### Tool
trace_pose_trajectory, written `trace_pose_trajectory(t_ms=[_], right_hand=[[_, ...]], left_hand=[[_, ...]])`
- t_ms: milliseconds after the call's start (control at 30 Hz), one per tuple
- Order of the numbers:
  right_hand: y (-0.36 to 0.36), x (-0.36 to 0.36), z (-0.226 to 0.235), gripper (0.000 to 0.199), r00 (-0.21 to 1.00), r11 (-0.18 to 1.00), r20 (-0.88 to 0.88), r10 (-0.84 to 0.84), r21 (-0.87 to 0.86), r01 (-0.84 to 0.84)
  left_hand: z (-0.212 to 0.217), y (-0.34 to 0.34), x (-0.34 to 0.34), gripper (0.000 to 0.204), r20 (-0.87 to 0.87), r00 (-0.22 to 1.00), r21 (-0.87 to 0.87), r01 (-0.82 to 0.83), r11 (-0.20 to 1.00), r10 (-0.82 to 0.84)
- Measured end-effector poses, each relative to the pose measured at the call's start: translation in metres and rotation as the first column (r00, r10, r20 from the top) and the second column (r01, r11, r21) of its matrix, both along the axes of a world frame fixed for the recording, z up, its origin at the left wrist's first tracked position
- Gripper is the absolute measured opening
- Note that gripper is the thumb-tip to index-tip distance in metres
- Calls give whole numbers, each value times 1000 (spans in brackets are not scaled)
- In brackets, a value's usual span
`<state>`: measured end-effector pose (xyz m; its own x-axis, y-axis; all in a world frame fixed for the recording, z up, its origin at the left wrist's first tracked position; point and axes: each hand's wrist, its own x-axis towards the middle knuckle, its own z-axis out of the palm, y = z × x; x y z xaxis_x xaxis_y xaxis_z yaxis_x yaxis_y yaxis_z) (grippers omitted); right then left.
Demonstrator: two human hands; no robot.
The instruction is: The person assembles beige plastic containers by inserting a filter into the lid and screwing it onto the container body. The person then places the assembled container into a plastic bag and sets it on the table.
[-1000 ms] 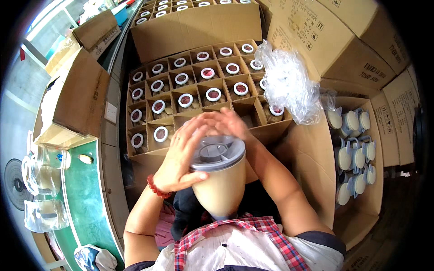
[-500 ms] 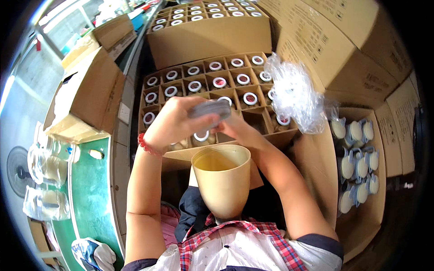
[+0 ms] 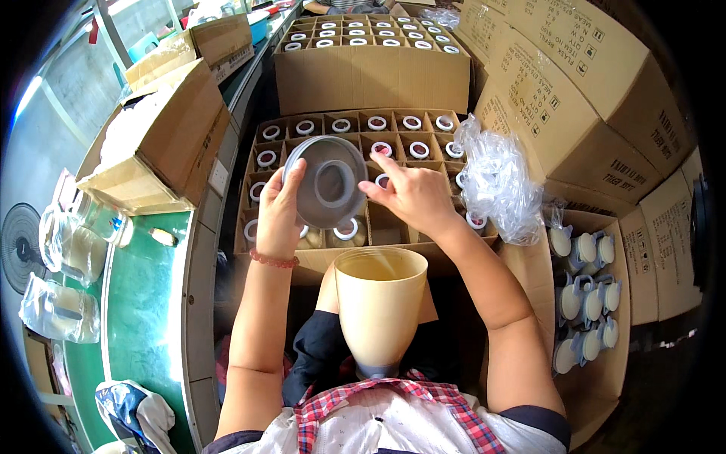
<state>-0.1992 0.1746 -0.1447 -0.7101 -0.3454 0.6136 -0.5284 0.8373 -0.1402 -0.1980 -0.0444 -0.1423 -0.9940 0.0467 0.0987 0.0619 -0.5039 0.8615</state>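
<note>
Raised over the divided carton, a shallow round grey plastic part [image 3: 308, 198] with a raised ring inside faces me. My left hand [image 3: 280, 216] grips its left rim, thumb on the front. Beside the right rim is my right hand [image 3: 420, 197], thumb and forefinger spread apart; whether the thumb tip touches the rim I cannot tell. Below both hands a cream, tapered jug body [image 3: 378, 318] stands upright between my legs, its wide mouth up. In the divided carton [image 3: 302, 261] sit several bottle-like refills with white ring tops, partly hidden by my hands.
Behind stands another full divided carton [image 3: 370, 79]. Crumpled clear plastic [image 3: 499, 181] lies on the right carton edge. An open box [image 3: 612, 371] of lidded jugs is at right, below stacked cartons [image 3: 560, 98]. A green table [image 3: 144, 303] with bagged jugs [image 3: 60, 310] is at left.
The grey part has turned from edge-on to facing me. My right hand has come out from behind it to its right side, fingers spreading. The view has shifted slightly.
</note>
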Motion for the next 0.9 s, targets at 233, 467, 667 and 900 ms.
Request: trace_pose_trajectory(t_ms=[233,467,667,900], right_hand=[[10,-27,-56,29,927,955,245,284,-154,-252],[-15,-68,-160,31,798,810,491,349,269,-521],[-24,-73,-174,21,836,825,391,384,260,-501],[-11,-58,-35,22,877,870,183,444,147,-471]], left_hand=[[-52,-48,-5,25,148,955,226,-285,931,256],[-128,-61,13,42,402,901,373,-326,869,165],[-168,-55,38,32,389,915,472,-95,877,-110],[-163,-22,47,63,501,860,410,-137,902,-97]])
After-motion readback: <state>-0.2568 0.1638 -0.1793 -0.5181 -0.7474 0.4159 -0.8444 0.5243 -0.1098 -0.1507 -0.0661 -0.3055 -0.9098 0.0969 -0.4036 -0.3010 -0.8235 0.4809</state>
